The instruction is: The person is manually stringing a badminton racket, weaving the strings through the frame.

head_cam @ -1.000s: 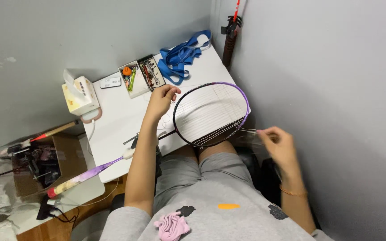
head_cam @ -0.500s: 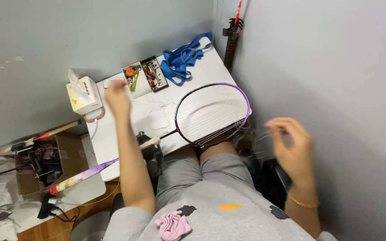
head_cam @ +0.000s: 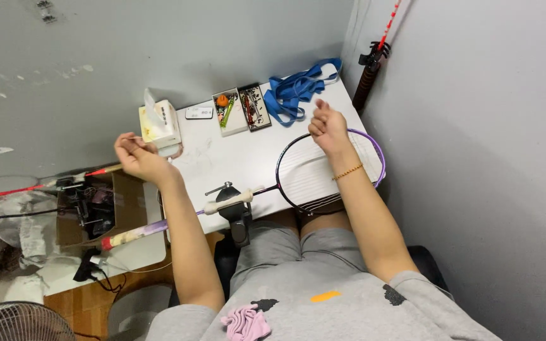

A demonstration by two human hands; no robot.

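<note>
White table [head_cam: 222,164] against the grey wall: tissue box [head_cam: 158,124] at its left edge, small remote [head_cam: 198,113], two open trays of small parts [head_cam: 242,108], blue straps [head_cam: 295,91] heaped at the far right corner. Black clamp [head_cam: 237,211] at the near table edge grips the racket shaft. Racket [head_cam: 323,170] has a purple-and-black frame, partly strung, head flat on the table's right side, handle sticking out left past the edge. Right hand [head_cam: 327,128] is clenched above the top of the racket head, pinching what looks like string; too thin to confirm. Left hand [head_cam: 133,151] is raised well left of the racket, beside the tissue box, fingers pinched on a thin string end.
</note>
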